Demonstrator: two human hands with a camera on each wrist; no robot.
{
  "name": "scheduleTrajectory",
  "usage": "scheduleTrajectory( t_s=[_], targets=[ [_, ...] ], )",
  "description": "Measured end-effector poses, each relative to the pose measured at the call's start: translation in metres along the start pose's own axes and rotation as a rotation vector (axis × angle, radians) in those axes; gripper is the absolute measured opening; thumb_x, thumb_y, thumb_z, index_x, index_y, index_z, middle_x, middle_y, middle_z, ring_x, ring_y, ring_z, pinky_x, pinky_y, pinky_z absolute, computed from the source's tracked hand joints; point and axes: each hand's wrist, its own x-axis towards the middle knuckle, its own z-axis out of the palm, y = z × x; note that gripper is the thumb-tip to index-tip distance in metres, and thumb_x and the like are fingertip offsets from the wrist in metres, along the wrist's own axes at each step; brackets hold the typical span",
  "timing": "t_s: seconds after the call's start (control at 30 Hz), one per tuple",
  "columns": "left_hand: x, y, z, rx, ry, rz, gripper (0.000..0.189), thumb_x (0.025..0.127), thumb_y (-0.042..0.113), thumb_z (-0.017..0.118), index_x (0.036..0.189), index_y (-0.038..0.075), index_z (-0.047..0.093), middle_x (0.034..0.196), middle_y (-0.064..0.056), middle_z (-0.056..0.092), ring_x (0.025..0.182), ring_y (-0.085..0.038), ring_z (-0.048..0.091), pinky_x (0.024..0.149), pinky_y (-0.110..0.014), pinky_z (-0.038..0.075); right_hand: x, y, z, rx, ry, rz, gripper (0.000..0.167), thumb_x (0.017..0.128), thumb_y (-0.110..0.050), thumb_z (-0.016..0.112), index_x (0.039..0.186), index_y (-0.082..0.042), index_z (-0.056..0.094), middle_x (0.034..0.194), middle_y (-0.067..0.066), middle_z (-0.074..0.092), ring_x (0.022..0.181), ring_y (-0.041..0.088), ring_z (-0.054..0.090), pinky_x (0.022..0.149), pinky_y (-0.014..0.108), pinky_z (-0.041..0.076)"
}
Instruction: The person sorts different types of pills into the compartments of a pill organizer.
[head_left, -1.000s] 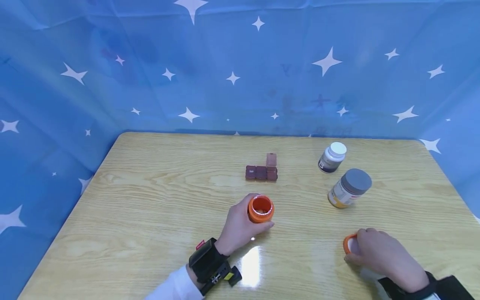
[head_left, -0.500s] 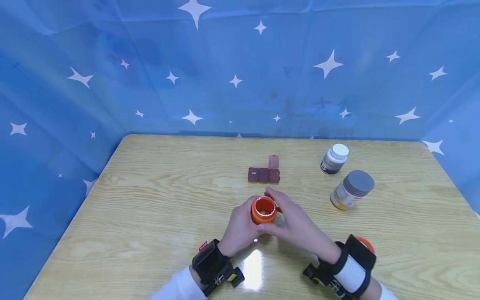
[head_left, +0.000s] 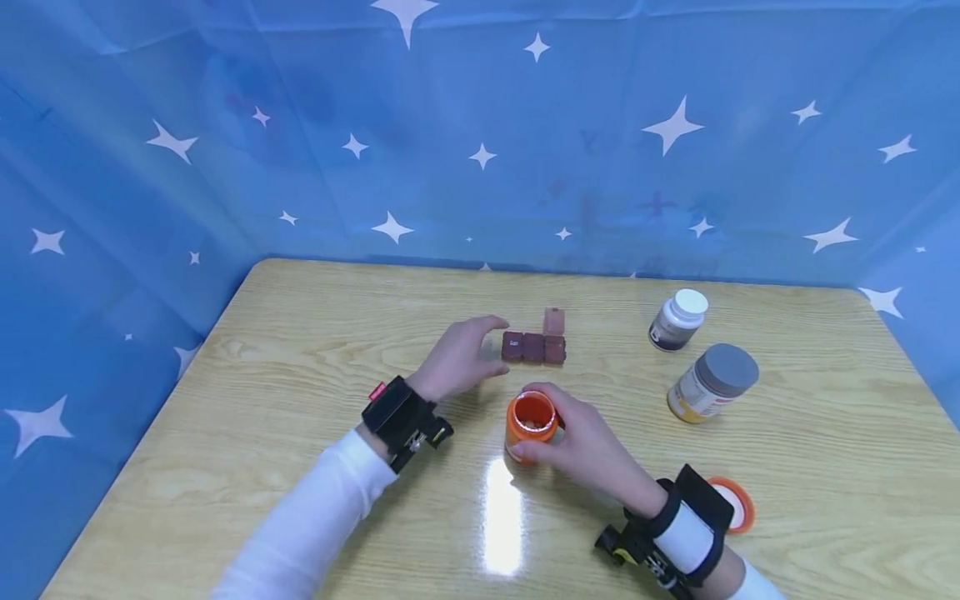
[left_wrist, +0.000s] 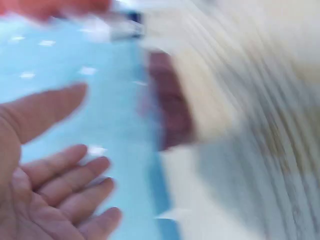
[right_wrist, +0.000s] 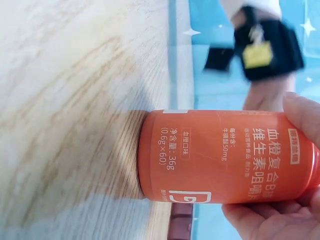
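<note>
An uncapped orange supplement bottle (head_left: 517,437) stands upright near the table's middle, with a few small pieces visible inside its mouth. My right hand (head_left: 588,442) grips it near the top, thumb in front and fingers behind; in the right wrist view the labelled orange bottle (right_wrist: 220,155) has its base at the tabletop. Just left of a small dark-red pill box (head_left: 533,347), my left hand (head_left: 461,358) holds nothing, its fingers and thumb spread apart. One lid of the box, the pink-brown pill box lid (head_left: 554,321), is raised at the back right. The left wrist view is blurred.
An orange cap (head_left: 733,504) with a white inside lies by my right wrist, partly covered by the wrist camera. Farther right stand a grey-lidded jar (head_left: 712,383) and a white-capped bottle (head_left: 678,319). A blue star-patterned cloth (head_left: 480,125) hangs behind the wooden table (head_left: 337,333).
My right hand has left the orange cap on the table and come to grip the orange bottle. My left hand has let go of the bottle and moved up beside the pill box.
</note>
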Motion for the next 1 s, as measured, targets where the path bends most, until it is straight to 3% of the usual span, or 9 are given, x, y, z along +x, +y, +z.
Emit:
scheduleTrajectory(
  t_s=[0.13, 0.27, 0.53, 0.87, 1.0],
  targets=[
    [0.032, -0.014, 0.008, 0.061, -0.064, 0.066, 0.067, 0.075, 0.020, 0.076, 0.134, 0.004, 0.046, 0.133, -0.012, 0.053, 0.124, -0.027, 0.049, 0.106, -0.037, 0.037, 0.000, 0.002, 0.001, -0.004, -0.006, 0.011, 0.060, 0.074, -0.025, 0.077, 0.125, -0.008, 0.050, 0.114, 0.004, 0.064, 0.105, 0.021, 0.060, 0.092, 0.042, 0.048],
    [0.045, -0.023, 0.016, 0.066, -0.103, 0.077, 0.069, 0.074, 0.017, 0.077, 0.133, 0.001, 0.046, 0.129, -0.014, 0.057, 0.120, -0.027, 0.052, 0.104, -0.035, 0.039, 0.000, 0.002, 0.003, -0.004, -0.014, 0.012, 0.060, 0.074, -0.026, 0.077, 0.125, -0.009, 0.050, 0.114, 0.005, 0.064, 0.105, 0.021, 0.060, 0.092, 0.043, 0.048],
    [0.052, -0.024, 0.019, 0.080, -0.081, 0.102, 0.049, 0.076, 0.017, 0.075, 0.121, 0.005, 0.060, 0.116, -0.011, 0.065, 0.106, -0.022, 0.060, 0.091, -0.031, 0.047, 0.000, -0.001, -0.001, -0.018, -0.016, 0.008, 0.060, 0.074, -0.026, 0.077, 0.125, -0.008, 0.050, 0.113, 0.006, 0.063, 0.103, 0.021, 0.060, 0.092, 0.042, 0.049],
    [0.054, -0.029, 0.023, 0.034, -0.073, 0.036, 0.049, 0.074, 0.018, 0.077, 0.120, 0.010, 0.063, 0.116, -0.007, 0.066, 0.108, -0.020, 0.059, 0.092, -0.030, 0.046, 0.000, 0.003, 0.006, -0.014, -0.003, 0.053, 0.065, 0.069, -0.022, 0.080, 0.124, -0.010, 0.048, 0.116, 0.003, 0.062, 0.107, 0.020, 0.059, 0.093, 0.043, 0.047],
    [0.056, -0.030, 0.025, 0.019, -0.062, 0.039, 0.049, 0.073, 0.017, 0.078, 0.119, 0.010, 0.063, 0.114, -0.007, 0.067, 0.106, -0.020, 0.060, 0.090, -0.030, 0.047, 0.001, 0.007, -0.002, -0.020, 0.045, 0.010, 0.060, 0.072, -0.022, 0.078, 0.121, -0.008, 0.047, 0.114, 0.006, 0.063, 0.105, 0.021, 0.060, 0.090, 0.041, 0.049]
  ],
)
